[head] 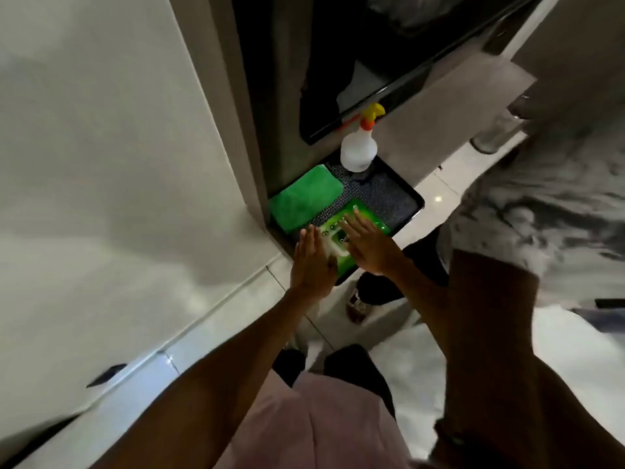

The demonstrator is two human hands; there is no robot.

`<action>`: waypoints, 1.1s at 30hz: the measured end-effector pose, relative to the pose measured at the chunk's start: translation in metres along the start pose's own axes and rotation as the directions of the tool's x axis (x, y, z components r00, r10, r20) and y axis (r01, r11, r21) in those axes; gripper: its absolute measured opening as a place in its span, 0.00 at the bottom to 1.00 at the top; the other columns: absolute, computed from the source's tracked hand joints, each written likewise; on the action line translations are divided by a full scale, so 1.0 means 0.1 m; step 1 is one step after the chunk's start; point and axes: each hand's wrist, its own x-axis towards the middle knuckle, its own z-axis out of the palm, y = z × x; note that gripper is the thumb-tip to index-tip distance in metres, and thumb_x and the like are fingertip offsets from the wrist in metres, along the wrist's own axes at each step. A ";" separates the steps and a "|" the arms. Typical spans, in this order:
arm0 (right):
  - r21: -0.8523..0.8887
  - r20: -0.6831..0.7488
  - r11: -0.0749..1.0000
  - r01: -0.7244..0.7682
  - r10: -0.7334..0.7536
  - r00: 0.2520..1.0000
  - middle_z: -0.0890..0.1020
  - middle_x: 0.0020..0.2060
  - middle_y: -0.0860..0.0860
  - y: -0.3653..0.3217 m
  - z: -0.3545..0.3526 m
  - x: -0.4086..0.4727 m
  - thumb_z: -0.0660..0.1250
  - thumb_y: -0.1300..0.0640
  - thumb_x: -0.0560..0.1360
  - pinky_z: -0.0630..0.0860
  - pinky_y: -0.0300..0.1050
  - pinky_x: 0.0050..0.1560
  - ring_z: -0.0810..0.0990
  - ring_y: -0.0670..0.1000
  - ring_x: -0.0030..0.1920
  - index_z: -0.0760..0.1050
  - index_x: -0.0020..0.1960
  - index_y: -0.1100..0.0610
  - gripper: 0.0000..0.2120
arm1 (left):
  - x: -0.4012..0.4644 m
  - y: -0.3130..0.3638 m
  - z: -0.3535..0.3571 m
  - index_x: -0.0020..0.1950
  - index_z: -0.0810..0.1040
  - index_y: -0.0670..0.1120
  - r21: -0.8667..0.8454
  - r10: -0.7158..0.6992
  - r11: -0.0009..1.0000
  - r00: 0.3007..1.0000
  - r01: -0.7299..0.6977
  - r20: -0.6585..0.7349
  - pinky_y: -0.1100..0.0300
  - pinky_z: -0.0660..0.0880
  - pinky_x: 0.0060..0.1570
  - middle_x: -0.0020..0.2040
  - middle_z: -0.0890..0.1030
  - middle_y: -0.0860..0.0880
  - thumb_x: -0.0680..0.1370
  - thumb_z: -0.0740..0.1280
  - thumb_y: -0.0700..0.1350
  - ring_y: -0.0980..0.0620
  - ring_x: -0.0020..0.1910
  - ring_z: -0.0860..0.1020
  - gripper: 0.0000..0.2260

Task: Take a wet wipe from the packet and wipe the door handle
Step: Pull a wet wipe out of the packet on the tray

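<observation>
Both hands flat, fingers extended, over packet.

Green wet-wipe packet flat on tray, lid shut.

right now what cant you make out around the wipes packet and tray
All in the head view:
- Wet wipe packet: its flap and near end are hidden by the left hand and right hand; open or sealed is unclear.
- Packet print: too blurred to read.
- Tray: near edge covered by the hands.
- Door handle: not identifiable.
</observation>
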 end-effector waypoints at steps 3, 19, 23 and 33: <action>-0.061 0.149 0.993 0.101 -0.091 0.985 0.49 0.81 0.55 0.24 0.06 -0.01 0.55 0.53 0.84 0.53 0.54 0.79 0.46 0.56 0.81 0.48 0.80 0.57 0.29 | 0.16 0.04 0.06 0.86 0.46 0.36 0.045 -0.042 0.998 0.996 0.038 0.077 0.49 0.43 0.84 0.86 0.45 0.37 0.87 0.53 0.51 0.40 0.86 0.43 0.33; -0.179 -0.034 0.778 0.602 -0.617 0.787 0.71 0.72 0.64 0.94 0.39 0.46 0.51 0.52 0.84 0.70 0.59 0.71 0.68 0.63 0.73 0.67 0.73 0.66 0.24 | 0.44 -0.09 0.50 0.85 0.43 0.34 0.373 -0.065 0.928 0.991 0.015 0.120 0.45 0.44 0.85 0.85 0.43 0.36 0.81 0.54 0.70 0.38 0.85 0.44 0.48; -0.196 -0.218 0.747 0.635 -0.665 0.715 0.74 0.69 0.66 0.96 0.51 0.49 0.54 0.56 0.82 0.73 0.61 0.68 0.72 0.66 0.70 0.70 0.70 0.69 0.22 | 0.44 -0.09 0.51 0.85 0.48 0.34 0.374 -0.059 0.927 0.994 0.021 0.089 0.43 0.49 0.84 0.85 0.48 0.35 0.79 0.56 0.70 0.36 0.85 0.49 0.50; -0.077 -0.046 0.817 0.572 -0.576 0.816 0.81 0.59 0.65 0.83 0.19 0.58 0.63 0.55 0.79 0.80 0.57 0.59 0.81 0.64 0.61 0.73 0.64 0.66 0.19 | 0.45 -0.04 0.47 0.85 0.42 0.35 0.271 -0.107 0.960 0.989 0.077 0.101 0.48 0.43 0.84 0.86 0.44 0.37 0.77 0.66 0.68 0.39 0.85 0.45 0.54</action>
